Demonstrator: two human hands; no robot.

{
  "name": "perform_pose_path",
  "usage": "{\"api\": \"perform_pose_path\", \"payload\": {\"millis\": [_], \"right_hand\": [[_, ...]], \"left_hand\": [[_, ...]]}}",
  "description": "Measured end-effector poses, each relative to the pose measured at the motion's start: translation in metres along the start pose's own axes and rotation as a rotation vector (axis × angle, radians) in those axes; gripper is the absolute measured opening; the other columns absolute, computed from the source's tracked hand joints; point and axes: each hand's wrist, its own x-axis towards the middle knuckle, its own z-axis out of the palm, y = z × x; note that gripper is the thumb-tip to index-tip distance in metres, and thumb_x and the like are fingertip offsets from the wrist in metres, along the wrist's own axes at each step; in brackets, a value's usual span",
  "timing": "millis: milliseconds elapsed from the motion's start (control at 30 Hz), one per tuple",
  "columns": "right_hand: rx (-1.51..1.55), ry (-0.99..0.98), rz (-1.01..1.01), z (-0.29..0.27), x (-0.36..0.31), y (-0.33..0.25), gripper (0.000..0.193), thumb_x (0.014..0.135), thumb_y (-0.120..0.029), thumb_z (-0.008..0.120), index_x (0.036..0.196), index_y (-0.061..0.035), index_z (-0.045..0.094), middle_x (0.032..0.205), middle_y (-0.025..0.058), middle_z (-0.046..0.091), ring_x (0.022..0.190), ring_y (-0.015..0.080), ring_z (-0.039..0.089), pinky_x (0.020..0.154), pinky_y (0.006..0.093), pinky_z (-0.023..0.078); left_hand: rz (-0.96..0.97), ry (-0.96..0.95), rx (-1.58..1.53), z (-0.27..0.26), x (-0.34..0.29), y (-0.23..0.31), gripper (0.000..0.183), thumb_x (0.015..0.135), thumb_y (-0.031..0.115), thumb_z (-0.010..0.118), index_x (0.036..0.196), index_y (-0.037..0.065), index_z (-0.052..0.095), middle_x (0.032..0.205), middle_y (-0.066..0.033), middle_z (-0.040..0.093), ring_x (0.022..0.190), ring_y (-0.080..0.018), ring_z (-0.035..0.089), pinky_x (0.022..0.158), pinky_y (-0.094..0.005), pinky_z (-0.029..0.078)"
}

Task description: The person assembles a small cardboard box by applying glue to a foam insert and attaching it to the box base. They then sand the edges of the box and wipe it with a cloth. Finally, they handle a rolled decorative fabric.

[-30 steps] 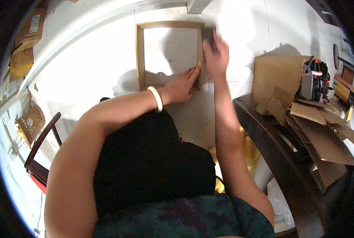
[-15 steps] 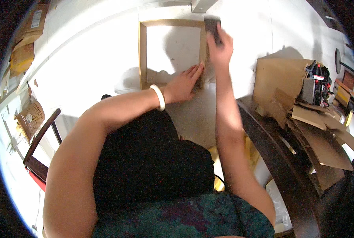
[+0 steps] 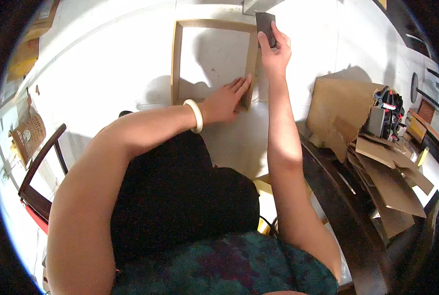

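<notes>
An open rectangular wooden frame (image 3: 176,64) lies on the white surface in front of me. My left hand (image 3: 223,102) is at its near right corner, with the fingers stretched over the right-hand bar and the palm over the near bar; the thumb is mostly hidden. At the far end of that right-hand bar, just outside it, my right hand (image 3: 277,55) pinches a dark grey flat rectangular piece of sandpaper (image 3: 265,22) between thumb and fingers. The sandpaper is beside the frame's far right corner; whether it touches the wood I cannot tell.
To the right stand a cardboard box (image 3: 340,101), a heap of black-and-red items (image 3: 391,110) and loose cardboard pieces (image 3: 389,184). A dark curved wooden rail (image 3: 335,196) runs along my right. On the left are a dark chair frame (image 3: 42,157) and a brown printed bag (image 3: 28,136).
My right hand has moved slightly farther away along the frame's right side, with the sandpaper in it. My left hand keeps its place on the frame. The view has shifted a little.
</notes>
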Motion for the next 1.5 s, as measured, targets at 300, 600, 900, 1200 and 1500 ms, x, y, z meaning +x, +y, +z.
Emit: {"api": "perform_pose_path", "payload": {"millis": [300,600,900,1200,1500], "right_hand": [[-0.082,-0.067,0.073,-0.037,-0.159,0.004,0.054,0.087,-0.003,0.076,0.139,-0.0006,0.063,0.125,0.0200,0.070,0.118,0.0330,0.064,0.107,0.0432,0.047],[-0.102,-0.149,0.051,-0.046,-0.151,-0.008,0.054,0.088,-0.007,0.079,0.140,-0.0040,0.064,0.119,0.0169,0.069,0.116,0.0301,0.063,0.104,0.0407,0.048],[0.210,0.002,0.174,0.014,0.009,-0.013,0.053,0.089,-0.001,0.074,0.141,-0.0060,0.064,0.099,0.0135,0.066,0.092,0.0208,0.058,0.084,0.0332,0.049],[-0.061,-0.065,-0.061,-0.027,-0.122,0.003,0.056,0.086,-0.004,0.078,0.140,-0.0048,0.064,0.117,0.0161,0.069,0.110,0.0295,0.063,0.104,0.0400,0.047],[-0.110,-0.218,0.158,-0.065,-0.184,-0.017,0.055,0.088,-0.006,0.077,0.141,-0.0014,0.063,0.123,0.0189,0.066,0.117,0.0317,0.061,0.108,0.0428,0.045]], "left_hand": [[-0.090,-0.037,0.023,-0.005,-0.013,0.004,0.111,0.082,0.018,0.076,0.164,0.000,0.003,0.164,-0.0298,0.029,0.151,-0.0461,0.032,0.122,-0.0484,0.033],[-0.147,-0.042,-0.032,-0.013,-0.007,0.005,0.114,0.082,0.014,0.077,0.165,0.003,0.001,0.161,-0.0303,0.033,0.150,-0.0470,0.033,0.123,-0.0491,0.032],[-0.090,-0.041,0.016,0.001,-0.006,0.002,0.112,0.082,0.015,0.078,0.164,0.000,0.004,0.161,-0.0310,0.032,0.149,-0.0485,0.034,0.123,-0.0497,0.034],[-0.131,-0.004,-0.020,-0.004,-0.014,0.008,0.113,0.083,0.015,0.076,0.166,0.006,-0.001,0.161,-0.0292,0.034,0.149,-0.0483,0.033,0.123,-0.0496,0.032],[-0.128,-0.002,-0.015,-0.003,-0.010,-0.002,0.114,0.084,0.017,0.078,0.166,0.006,-0.001,0.161,-0.0296,0.034,0.150,-0.0481,0.032,0.123,-0.0513,0.031]]}}
